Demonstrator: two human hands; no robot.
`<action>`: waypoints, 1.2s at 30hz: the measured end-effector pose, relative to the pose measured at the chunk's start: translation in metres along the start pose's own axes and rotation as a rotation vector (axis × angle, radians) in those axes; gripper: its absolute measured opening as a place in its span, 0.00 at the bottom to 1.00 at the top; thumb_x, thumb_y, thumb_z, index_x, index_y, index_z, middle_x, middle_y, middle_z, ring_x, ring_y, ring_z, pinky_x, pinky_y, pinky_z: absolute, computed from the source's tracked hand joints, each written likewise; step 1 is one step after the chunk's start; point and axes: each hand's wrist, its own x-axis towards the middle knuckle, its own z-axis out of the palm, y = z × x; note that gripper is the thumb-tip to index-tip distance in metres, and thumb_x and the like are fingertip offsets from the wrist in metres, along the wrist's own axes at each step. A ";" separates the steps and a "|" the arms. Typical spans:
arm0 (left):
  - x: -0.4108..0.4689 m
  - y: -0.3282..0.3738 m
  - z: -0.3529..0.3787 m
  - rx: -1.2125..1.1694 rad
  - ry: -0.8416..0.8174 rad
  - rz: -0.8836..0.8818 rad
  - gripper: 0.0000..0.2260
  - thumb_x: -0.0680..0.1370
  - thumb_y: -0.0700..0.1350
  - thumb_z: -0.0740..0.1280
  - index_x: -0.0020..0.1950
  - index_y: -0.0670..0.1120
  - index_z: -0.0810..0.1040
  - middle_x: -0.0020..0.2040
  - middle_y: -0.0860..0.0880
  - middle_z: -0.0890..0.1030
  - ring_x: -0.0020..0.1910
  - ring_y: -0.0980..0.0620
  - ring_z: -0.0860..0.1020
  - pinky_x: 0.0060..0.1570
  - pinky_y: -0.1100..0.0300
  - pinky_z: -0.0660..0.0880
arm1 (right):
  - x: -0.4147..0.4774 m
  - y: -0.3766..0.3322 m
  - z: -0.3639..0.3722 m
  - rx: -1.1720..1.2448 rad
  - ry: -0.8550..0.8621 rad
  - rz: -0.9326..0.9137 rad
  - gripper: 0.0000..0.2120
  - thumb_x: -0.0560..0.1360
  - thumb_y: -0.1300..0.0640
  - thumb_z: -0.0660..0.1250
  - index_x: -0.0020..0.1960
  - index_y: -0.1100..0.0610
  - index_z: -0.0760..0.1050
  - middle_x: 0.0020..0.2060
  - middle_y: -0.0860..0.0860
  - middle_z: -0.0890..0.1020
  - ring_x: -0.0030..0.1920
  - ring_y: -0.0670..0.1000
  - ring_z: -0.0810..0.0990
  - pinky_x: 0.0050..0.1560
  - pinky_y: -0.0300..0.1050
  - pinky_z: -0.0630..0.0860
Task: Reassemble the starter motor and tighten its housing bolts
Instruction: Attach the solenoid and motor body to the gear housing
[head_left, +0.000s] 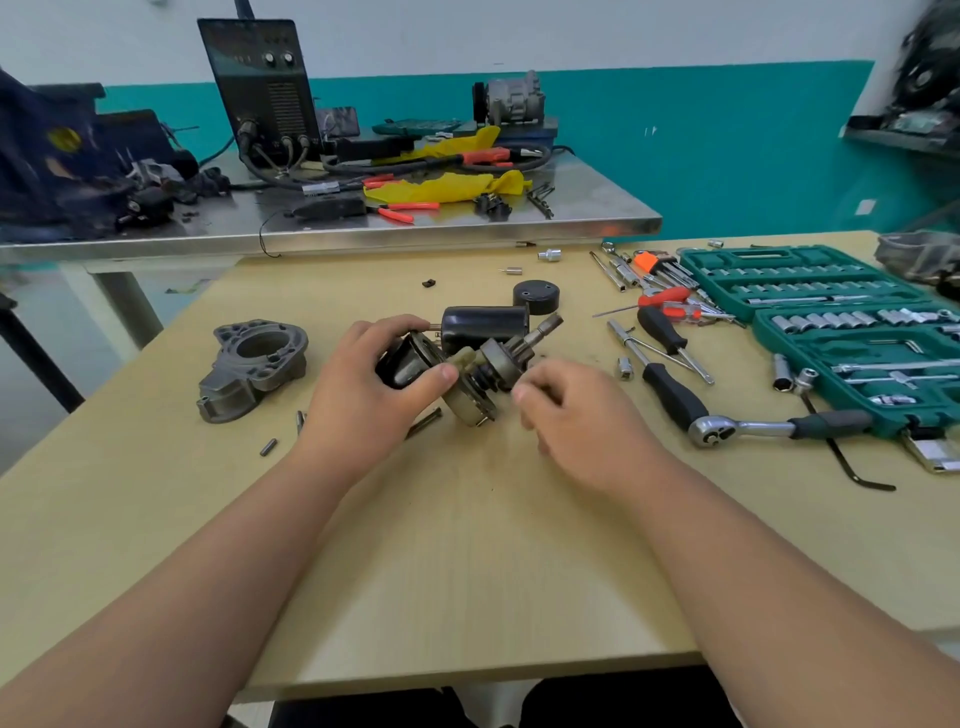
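With left hand (363, 395), gripping starter motor assembly (467, 376) on worktop (467, 545); with right hand (582, 423), fingers (525, 393) curled just beside its gear end, hold impossible to tell.

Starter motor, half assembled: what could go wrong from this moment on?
The left hand grips the starter motor tilted. With the housing off, its parts might slip apart. The small pin lies loose near the left forearm and could be swept off the table.

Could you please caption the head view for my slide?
Left hand grips the starter motor assembly, right hand beside it, ratchet lying nearby.
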 end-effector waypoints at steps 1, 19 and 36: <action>0.001 0.000 -0.001 0.000 -0.012 0.001 0.16 0.68 0.58 0.71 0.53 0.68 0.72 0.50 0.61 0.73 0.49 0.71 0.72 0.41 0.82 0.65 | 0.001 0.000 -0.007 0.143 0.055 0.023 0.08 0.78 0.53 0.61 0.42 0.48 0.76 0.33 0.45 0.81 0.32 0.42 0.80 0.31 0.35 0.73; -0.019 -0.002 0.000 0.036 -0.111 0.147 0.28 0.67 0.55 0.76 0.62 0.71 0.69 0.52 0.64 0.70 0.53 0.67 0.72 0.49 0.80 0.63 | -0.011 0.004 -0.015 0.598 0.102 -0.010 0.11 0.76 0.66 0.66 0.46 0.51 0.81 0.35 0.48 0.85 0.36 0.49 0.85 0.37 0.38 0.79; -0.033 0.012 0.000 0.256 -0.260 0.279 0.32 0.63 0.62 0.74 0.65 0.54 0.76 0.54 0.61 0.69 0.51 0.63 0.72 0.51 0.59 0.73 | -0.001 0.019 -0.021 0.420 0.166 0.220 0.16 0.81 0.52 0.55 0.45 0.48 0.81 0.43 0.37 0.84 0.50 0.41 0.81 0.50 0.41 0.75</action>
